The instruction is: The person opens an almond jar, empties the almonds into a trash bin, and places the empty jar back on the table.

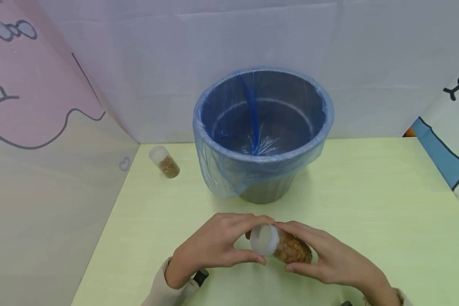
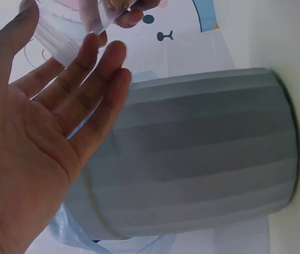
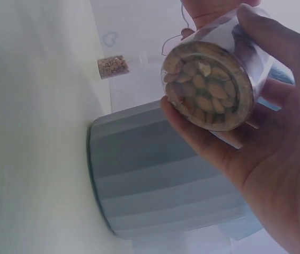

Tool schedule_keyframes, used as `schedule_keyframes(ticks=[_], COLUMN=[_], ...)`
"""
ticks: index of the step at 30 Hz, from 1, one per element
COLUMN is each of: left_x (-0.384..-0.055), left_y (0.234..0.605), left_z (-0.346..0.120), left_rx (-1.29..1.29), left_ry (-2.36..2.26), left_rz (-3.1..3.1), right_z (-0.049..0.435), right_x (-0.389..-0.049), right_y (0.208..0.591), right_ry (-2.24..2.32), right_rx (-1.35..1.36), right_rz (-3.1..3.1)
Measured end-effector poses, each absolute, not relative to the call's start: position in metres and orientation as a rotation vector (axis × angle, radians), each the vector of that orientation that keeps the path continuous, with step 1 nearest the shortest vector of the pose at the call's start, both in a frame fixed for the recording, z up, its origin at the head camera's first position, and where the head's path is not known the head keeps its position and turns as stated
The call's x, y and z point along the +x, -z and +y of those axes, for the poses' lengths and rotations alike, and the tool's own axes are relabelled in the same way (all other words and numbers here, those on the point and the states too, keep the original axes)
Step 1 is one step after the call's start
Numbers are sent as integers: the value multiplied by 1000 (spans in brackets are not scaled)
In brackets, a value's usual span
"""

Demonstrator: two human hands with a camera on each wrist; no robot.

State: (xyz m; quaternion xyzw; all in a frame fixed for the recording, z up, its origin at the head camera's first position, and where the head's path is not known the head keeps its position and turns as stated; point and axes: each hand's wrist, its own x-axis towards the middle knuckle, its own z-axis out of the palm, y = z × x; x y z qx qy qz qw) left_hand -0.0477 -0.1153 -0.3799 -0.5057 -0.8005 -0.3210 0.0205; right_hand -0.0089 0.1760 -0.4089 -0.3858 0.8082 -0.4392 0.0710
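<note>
My right hand (image 1: 334, 257) grips a clear plastic jar (image 3: 245, 50) by its body, thumb on one side and fingers on the other. Almonds (image 3: 205, 87) show through its bottom in the right wrist view. The jar lies tilted above the table, its whitish lid (image 1: 263, 240) turned to the left. My left hand (image 1: 222, 241) holds that lid between thumb and fingers. From the left wrist, the lid's ribbed rim (image 2: 57, 39) appears beside my left fingers (image 2: 99, 114). Whether the lid is loose on the jar, I cannot tell.
Just beyond my hands stands a grey bin (image 1: 265, 191) lined with a blue plastic bag (image 1: 223, 170). A second clear jar (image 1: 169, 166), partly filled with brown bits, stands at the table's back left. Sheets with cartoon drawings (image 1: 38, 97) enclose the pale yellow-green table (image 1: 375, 191).
</note>
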Motion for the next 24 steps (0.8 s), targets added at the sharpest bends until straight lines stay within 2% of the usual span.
schedule_keyframes(ticks=[13, 24], left_x=[-45, -38], left_y=[399, 410], left_z=[-112, -106], left_rx=[-1536, -1433], left_ry=[1191, 1273], left_rz=[-2265, -2246], right_z=[169, 163], right_x=[-6, -4], right_y=[415, 423], right_ry=[1385, 1436], right_rx=[-1292, -1296], right_rz=[2449, 2454])
